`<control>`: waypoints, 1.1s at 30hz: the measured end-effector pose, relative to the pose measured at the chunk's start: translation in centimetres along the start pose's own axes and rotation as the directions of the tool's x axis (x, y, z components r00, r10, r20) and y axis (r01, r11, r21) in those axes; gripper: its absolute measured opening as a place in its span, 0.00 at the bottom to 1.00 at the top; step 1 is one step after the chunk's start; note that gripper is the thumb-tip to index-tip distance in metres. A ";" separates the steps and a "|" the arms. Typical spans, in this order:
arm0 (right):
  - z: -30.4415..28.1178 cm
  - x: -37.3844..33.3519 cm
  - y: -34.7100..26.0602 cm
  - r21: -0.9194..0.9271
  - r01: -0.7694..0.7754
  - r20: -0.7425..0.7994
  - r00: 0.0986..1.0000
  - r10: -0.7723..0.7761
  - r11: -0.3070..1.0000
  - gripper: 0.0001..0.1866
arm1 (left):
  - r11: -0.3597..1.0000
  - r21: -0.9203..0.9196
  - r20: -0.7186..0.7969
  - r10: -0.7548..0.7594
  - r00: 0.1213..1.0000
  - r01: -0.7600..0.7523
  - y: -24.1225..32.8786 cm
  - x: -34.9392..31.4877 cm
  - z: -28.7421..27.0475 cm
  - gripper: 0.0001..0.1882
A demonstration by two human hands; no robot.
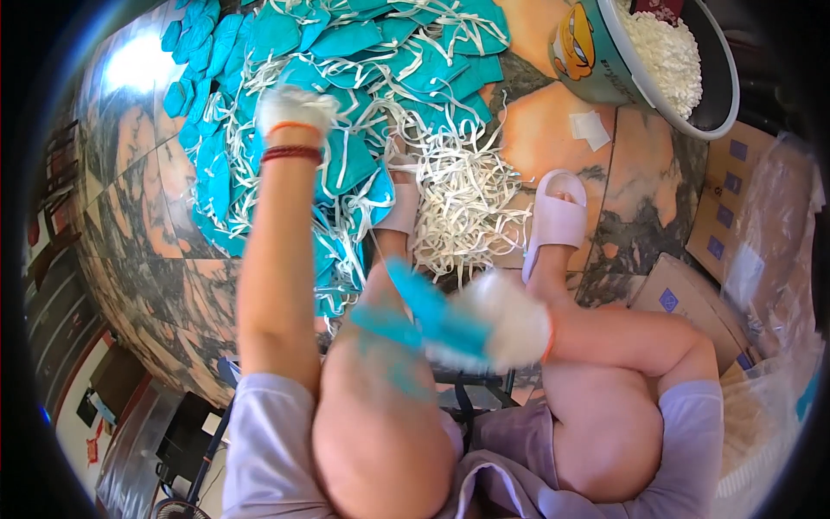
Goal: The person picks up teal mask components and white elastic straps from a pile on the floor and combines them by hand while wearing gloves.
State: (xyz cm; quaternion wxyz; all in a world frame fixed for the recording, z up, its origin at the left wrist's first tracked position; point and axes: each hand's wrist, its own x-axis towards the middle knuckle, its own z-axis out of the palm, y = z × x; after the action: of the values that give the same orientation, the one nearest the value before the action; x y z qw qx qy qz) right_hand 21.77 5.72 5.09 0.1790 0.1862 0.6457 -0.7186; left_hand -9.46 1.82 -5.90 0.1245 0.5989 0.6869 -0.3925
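Note:
My left hand [294, 108], in a white glove with an orange cuff, reaches out over a heap of flat teal pieces [346, 160] with white straps. Its fingers are blurred and turned away, so their grip does not show. Close to my knees, my right hand [510, 320], gloved the same way, is closed on a teal piece [432, 311], which is smeared by motion. Between my feet lies a tangled mound of white straps [467, 212].
A large bucket [596, 60] with white bits inside stands at the far right. Small white paper pieces [590, 130] lie on the marble-patterned floor [640, 190]. Cardboard boxes [692, 303] and clear plastic wrap [769, 233] are on the right. My feet wear pale slides [553, 221].

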 end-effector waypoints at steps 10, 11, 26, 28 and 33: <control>-6.4 4.5 6.0 -0.235 -0.471 -0.697 0.691 0.191 0.850 0.17 | 0.247 -0.929 -0.293 -0.033 0.956 -0.276 12.3 -7.4 -5.9 0.32; -6.1 5.0 6.4 -0.239 -0.454 -0.694 0.698 0.175 0.858 0.17 | -0.004 -0.970 -0.241 -0.021 0.970 -0.241 12.6 -7.2 -5.0 0.33; -7.5 6.7 5.9 0.231 0.262 -0.686 0.727 -0.034 0.937 0.17 | -0.822 -0.568 -0.081 0.105 0.991 0.041 12.6 -5.3 -5.0 0.10; -7.6 7.0 5.9 0.075 0.172 -0.813 0.581 -0.040 0.982 0.17 | -0.729 -0.673 -0.094 0.252 0.963 0.125 13.0 -5.5 -5.6 0.12; -8.7 6.6 7.1 -0.038 0.105 -0.870 0.487 -0.085 0.994 0.18 | -0.819 -0.268 0.109 0.497 0.861 0.507 11.8 -7.2 -6.3 0.09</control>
State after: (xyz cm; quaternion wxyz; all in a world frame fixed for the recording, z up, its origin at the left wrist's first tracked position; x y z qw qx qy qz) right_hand 19.95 13.55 -5.18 -0.2122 0.4888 0.6499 -0.5419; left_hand 5.11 0.67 -1.75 0.7633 -0.1469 0.4516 0.4380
